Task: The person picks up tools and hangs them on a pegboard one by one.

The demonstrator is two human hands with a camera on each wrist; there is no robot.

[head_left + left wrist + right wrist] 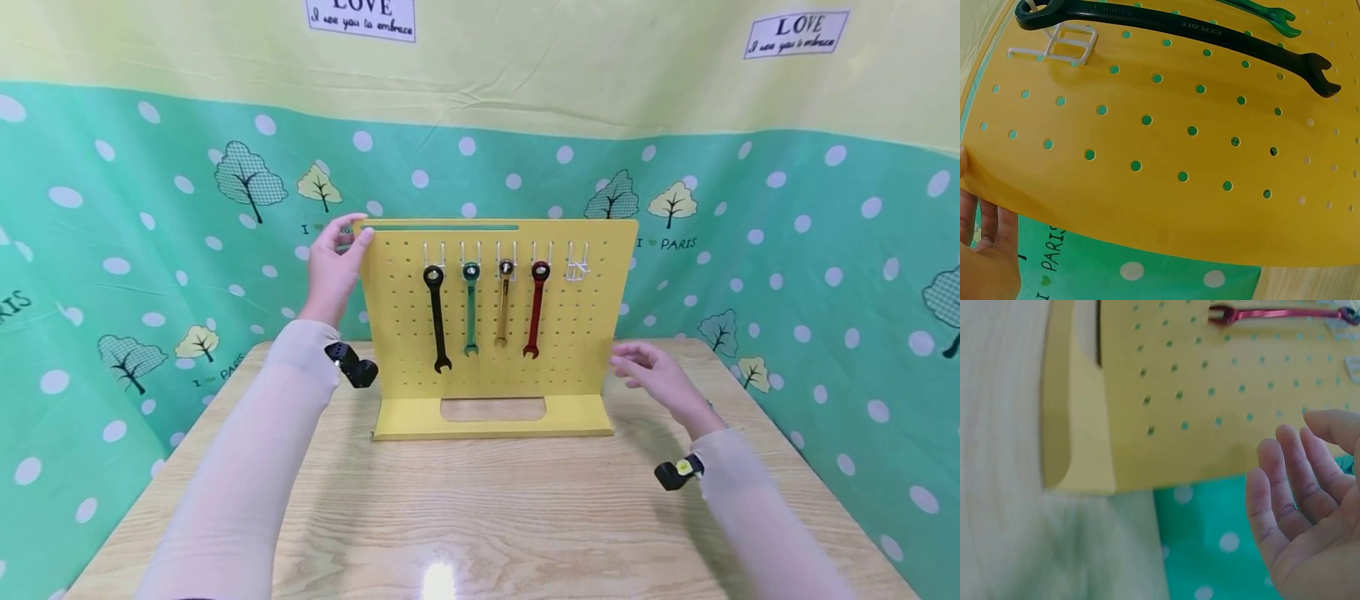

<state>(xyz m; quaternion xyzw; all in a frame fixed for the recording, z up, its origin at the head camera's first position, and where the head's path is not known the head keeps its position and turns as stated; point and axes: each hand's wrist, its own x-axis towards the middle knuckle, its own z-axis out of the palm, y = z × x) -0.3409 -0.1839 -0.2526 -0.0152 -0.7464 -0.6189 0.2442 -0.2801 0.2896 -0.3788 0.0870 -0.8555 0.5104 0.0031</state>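
Note:
My left hand (333, 271) holds the upper left corner of a yellow pegboard (487, 368). In the left wrist view, its thumb is in front of the board and its fingers (1007, 234) are behind the edge. My right hand (662, 382) is by the board's lower right edge, fingers loosely bent and holding nothing; contact with the edge cannot be made out. Combination wrenches hang ring end up on white hooks: a black wrench (438, 321), a green wrench (471, 312), a gold wrench (503, 308) and a red wrench (536, 312).
A further white hook (577, 268) at the right bears no wrench. The board's yellow base (412, 421) has a cutout and stands on a wooden table (480, 508). Behind and beside the table hangs a green and yellow patterned curtain (465, 167).

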